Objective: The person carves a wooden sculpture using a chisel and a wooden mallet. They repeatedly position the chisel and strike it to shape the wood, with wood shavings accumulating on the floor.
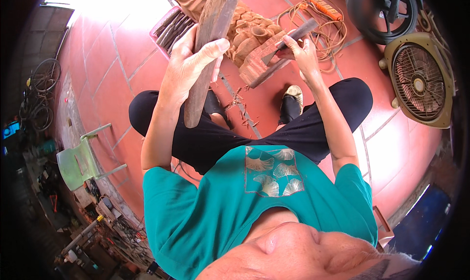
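Note:
My left hand (188,67) is wrapped round a long, weathered wooden mallet (215,25), shaped like a flat club. It is raised and slants from upper right to lower left, its narrow end over my left knee. In my right hand (304,57) is a dark metal chisel (299,32), pinched between thumb and fingers. The chisel's flared tip points down and left over the reddish end of a carved wooden block (259,67); whether it touches the wood I cannot tell. Rounded, petal-like shapes cover the block's far part, partly hidden behind the mallet.
A pink basket (159,38) holding several chisels (174,28) stands left of the carving. Wood shavings (242,106) lie between my feet. An orange power strip (326,9) with tangled cord, a box fan (418,82) and a wheel (387,16) are at right; a green chair (78,165) stands at left.

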Tool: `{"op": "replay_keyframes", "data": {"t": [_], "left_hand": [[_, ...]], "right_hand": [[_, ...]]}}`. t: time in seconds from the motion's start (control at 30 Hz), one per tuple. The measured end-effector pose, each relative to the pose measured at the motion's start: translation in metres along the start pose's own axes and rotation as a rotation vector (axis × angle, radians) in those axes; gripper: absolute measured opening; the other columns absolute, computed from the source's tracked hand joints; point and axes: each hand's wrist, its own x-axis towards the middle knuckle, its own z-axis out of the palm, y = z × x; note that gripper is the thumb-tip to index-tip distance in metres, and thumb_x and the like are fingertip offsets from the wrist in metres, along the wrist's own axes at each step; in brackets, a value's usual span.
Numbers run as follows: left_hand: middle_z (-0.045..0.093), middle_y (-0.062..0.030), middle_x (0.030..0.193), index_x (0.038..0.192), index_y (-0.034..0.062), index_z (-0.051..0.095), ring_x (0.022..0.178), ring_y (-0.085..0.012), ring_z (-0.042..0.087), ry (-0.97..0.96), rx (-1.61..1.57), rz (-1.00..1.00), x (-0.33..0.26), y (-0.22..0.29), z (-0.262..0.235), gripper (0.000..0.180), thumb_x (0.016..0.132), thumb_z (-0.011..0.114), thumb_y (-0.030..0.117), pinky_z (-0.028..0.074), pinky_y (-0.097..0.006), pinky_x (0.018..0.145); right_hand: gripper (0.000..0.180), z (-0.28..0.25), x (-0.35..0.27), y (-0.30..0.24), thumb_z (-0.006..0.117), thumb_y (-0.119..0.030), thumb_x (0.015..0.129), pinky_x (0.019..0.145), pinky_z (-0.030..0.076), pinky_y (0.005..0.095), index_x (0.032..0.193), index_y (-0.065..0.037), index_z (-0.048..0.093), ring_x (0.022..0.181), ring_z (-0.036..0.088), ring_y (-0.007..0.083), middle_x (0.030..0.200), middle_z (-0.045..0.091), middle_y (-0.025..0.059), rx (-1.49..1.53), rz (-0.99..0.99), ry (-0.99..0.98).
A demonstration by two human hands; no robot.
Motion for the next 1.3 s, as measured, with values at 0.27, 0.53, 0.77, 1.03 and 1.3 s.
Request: {"op": "replay_keyframes", "data": {"t": [0.27, 0.53, 0.77, 1.03, 1.3], "left_hand": [[0.060, -0.0059, 0.076, 0.120, -0.0007, 0.057, 0.057, -0.0103, 0.057, 0.012, -0.007, -0.019, 0.000, -0.001, -0.002, 0.039, 0.095, 0.071, 0.025, 0.049, -0.025, 0.049], [0.059, -0.0031, 0.073, 0.112, 0.0013, 0.058, 0.055, -0.0081, 0.055, 0.023, -0.011, -0.015, -0.004, 0.000, -0.004, 0.035, 0.095, 0.073, 0.028, 0.047, -0.024, 0.050], [0.058, -0.0025, 0.072, 0.112, 0.0013, 0.058, 0.054, -0.0079, 0.055, 0.046, 0.009, -0.015, -0.002, 0.001, -0.002, 0.037, 0.094, 0.073, 0.030, 0.046, -0.024, 0.049], [0.058, -0.0001, 0.070, 0.111, 0.0007, 0.060, 0.054, -0.0064, 0.055, 0.058, 0.024, 0.001, -0.006, 0.002, -0.003, 0.040, 0.093, 0.075, 0.033, 0.046, -0.023, 0.050], [0.059, -0.0051, 0.077, 0.122, -0.0014, 0.056, 0.059, -0.0095, 0.056, 0.035, 0.034, -0.019, -0.006, 0.004, -0.008, 0.042, 0.094, 0.072, 0.025, 0.049, -0.025, 0.050]], "right_hand": [[0.019, 0.017, 0.009, 0.011, 0.063, -0.011, 0.100, 0.073, 0.063, 0.0324, 0.111, 0.001, 0.056, 0.083, 0.071, 0.0177, 0.094, 0.070, 0.0112, -0.027, -0.193, 0.021], [0.021, 0.006, 0.010, -0.006, 0.064, -0.017, 0.100, 0.073, 0.064, 0.0340, 0.108, 0.001, 0.056, 0.082, 0.072, 0.0194, 0.091, 0.070, 0.0126, -0.117, 0.058, -0.060], [0.019, 0.018, 0.011, -0.007, 0.062, -0.012, 0.100, 0.076, 0.064, 0.0340, 0.114, -0.001, 0.054, 0.088, 0.071, 0.0179, 0.095, 0.068, 0.0109, -0.039, -0.117, -0.035], [0.021, 0.005, 0.008, -0.017, 0.064, -0.015, 0.100, 0.074, 0.063, 0.0338, 0.111, 0.001, 0.056, 0.086, 0.072, 0.0191, 0.094, 0.069, 0.0111, -0.254, -0.030, -0.080], [0.019, 0.019, 0.002, -0.012, 0.067, -0.013, 0.099, 0.075, 0.062, 0.0326, 0.109, 0.001, 0.059, 0.085, 0.071, 0.0170, 0.090, 0.070, 0.0092, -0.125, -0.170, -0.039]]}}
